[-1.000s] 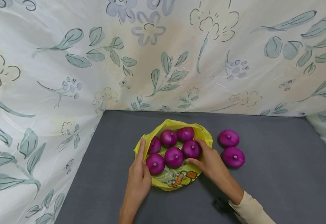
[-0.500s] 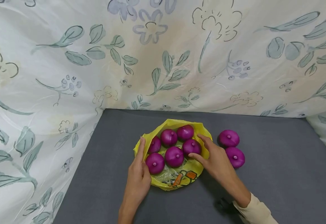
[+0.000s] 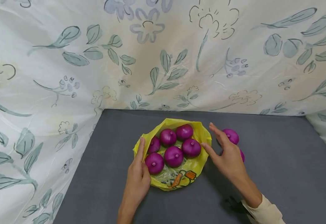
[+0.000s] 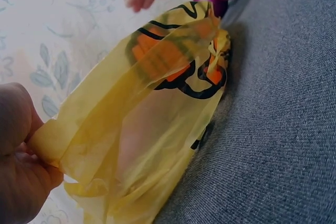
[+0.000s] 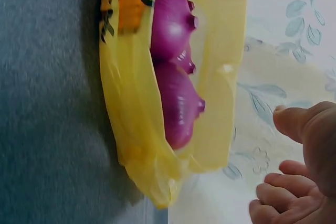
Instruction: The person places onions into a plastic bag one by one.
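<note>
My left hand (image 3: 137, 179) grips the left edge of a yellow plastic bag (image 3: 163, 184); in the left wrist view its fingers (image 4: 31, 182) pinch the film. Several purple onions (image 3: 174, 156) sit inside the wide mouth of the bag. The right hand (image 3: 228, 155) hovers just off the bag's right edge, holding nothing, thumb and fingers spread apart. Behind it are two more onions outside the bag; the far onion (image 3: 231, 136) is partly covered by the fingers, the near onion (image 3: 242, 156) mostly hidden. From the right wrist, the thumb (image 5: 294, 121) appears clear of the bag.
A dark grey cloth surface (image 3: 286, 174) lies under everything. White fabric with a leaf and flower print (image 3: 163, 71) rises along the back and on the left (image 3: 25, 155). A printed carrot picture marks the front of the bag.
My right hand has let go of the onion at the bag's right side and moved right, out of the bag, toward the two outside onions. The left hand keeps its grip.
</note>
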